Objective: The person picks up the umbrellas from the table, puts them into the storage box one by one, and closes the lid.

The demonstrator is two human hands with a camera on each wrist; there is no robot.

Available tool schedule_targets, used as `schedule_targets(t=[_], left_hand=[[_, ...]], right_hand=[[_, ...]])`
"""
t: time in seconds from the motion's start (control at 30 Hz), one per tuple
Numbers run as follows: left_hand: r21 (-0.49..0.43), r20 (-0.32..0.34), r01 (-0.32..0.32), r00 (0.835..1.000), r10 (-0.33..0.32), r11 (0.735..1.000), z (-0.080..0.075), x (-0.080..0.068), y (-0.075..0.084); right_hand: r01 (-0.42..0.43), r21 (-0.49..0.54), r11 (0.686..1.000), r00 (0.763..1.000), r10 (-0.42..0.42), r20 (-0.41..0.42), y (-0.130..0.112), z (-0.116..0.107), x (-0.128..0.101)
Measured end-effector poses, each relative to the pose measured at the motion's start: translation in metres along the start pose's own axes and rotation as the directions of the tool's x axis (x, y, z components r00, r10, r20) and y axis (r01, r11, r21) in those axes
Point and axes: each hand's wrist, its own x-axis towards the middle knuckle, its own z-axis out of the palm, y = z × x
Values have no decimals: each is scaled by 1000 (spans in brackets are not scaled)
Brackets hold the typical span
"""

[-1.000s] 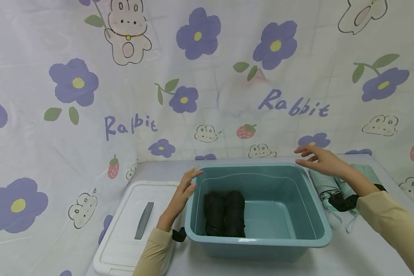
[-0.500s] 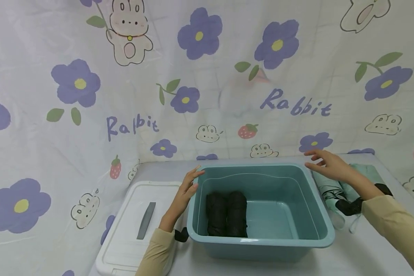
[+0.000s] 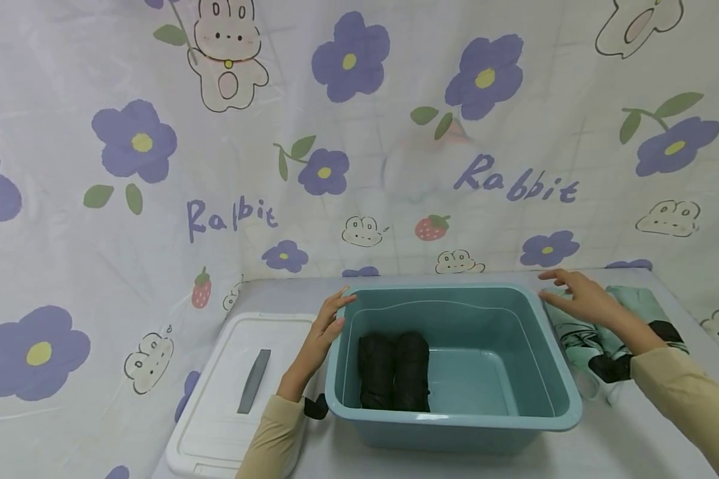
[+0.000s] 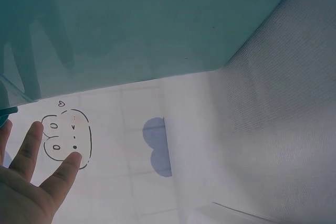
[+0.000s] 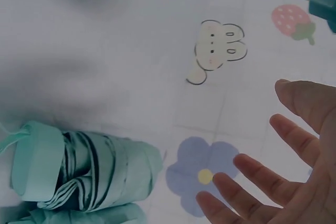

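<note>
A blue-green plastic bin [image 3: 455,421] stands in the middle of the table. Two black rolled bundles [image 3: 376,372] lie side by side in its left half. My left hand [image 3: 320,332] is at the bin's left rim, fingers extended and holding nothing; the left wrist view shows them spread beside the bin's outer wall [image 4: 131,30]. Past the right rim, my right hand [image 3: 584,303] hovers with loose, spread fingers over two mint folded umbrellas [image 3: 577,336]. In the right wrist view, one umbrella [image 5: 121,174] shows its handle and pleated cloth, apart from the fingers.
Left of the bin lies a white lid [image 3: 216,386] with a grey handle [image 3: 254,382]. Behind the table hangs a curtain [image 3: 395,133] printed with rabbits and purple flowers. A black wrist band [image 3: 610,367] is at the right sleeve.
My right hand has moved right and slightly down, from near the bin's back right corner to over the mint umbrellas. The left hand stays at the left rim. The black bundles have not moved.
</note>
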Motion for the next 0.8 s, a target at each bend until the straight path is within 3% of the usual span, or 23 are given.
schedule_targets(t=[0.33, 0.6, 0.8], left_hand=[[-2, -2, 13, 1000, -13, 1000, 0, 0, 0], [-1, -4, 8, 1000, -8, 1000, 0, 0, -1], [-12, 0, 11, 1000, -11, 1000, 0, -1, 0]], right_hand=[[-28, -98, 995, 999, 31, 30, 27, 14, -1], [-99, -145, 984, 995, 103, 17, 45, 29, -5], [-86, -171, 981, 994, 96, 51, 59, 39, -8]])
